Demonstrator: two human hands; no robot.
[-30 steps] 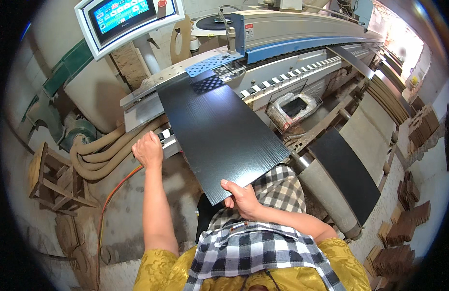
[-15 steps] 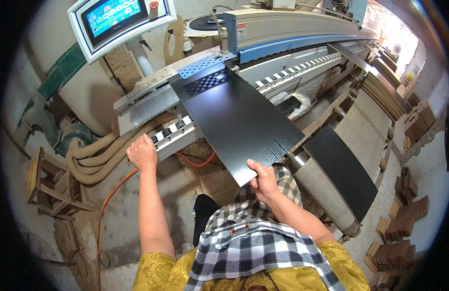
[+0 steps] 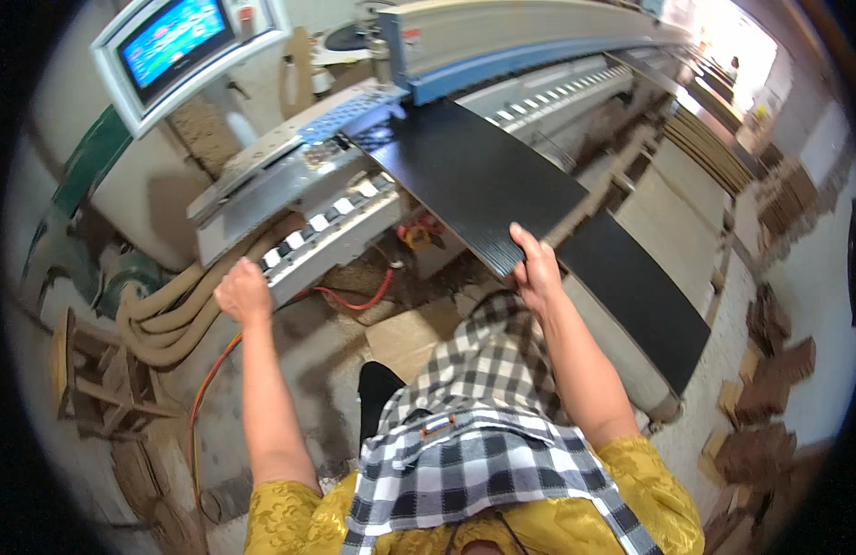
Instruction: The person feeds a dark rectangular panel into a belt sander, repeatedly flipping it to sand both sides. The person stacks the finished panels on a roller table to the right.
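Observation:
A black wood-grain board (image 3: 483,180) lies with its far left end under the blue perforated plate of an edge-banding machine (image 3: 539,42). My right hand (image 3: 539,273) grips the board's near corner, thumb on top and fingers underneath. At the left, my left hand (image 3: 244,292) is closed around the end of a roller rail (image 3: 321,236) fitted with black and white rollers. Its fingertips are partly hidden. A second black board (image 3: 636,296) rests on a grey surface to the right of my right hand.
A control screen (image 3: 173,46) stands at the upper left. Thick ribbed hoses (image 3: 160,324) and a wooden stool (image 3: 104,379) are on the left floor. An orange hose (image 3: 203,388) runs past my left forearm. Brown board pieces (image 3: 761,398) are stacked along the right.
The board has slid away from me and rightward along the machine, with my right hand following on its corner. More of the roller rail shows. My left hand stays at the rail's end.

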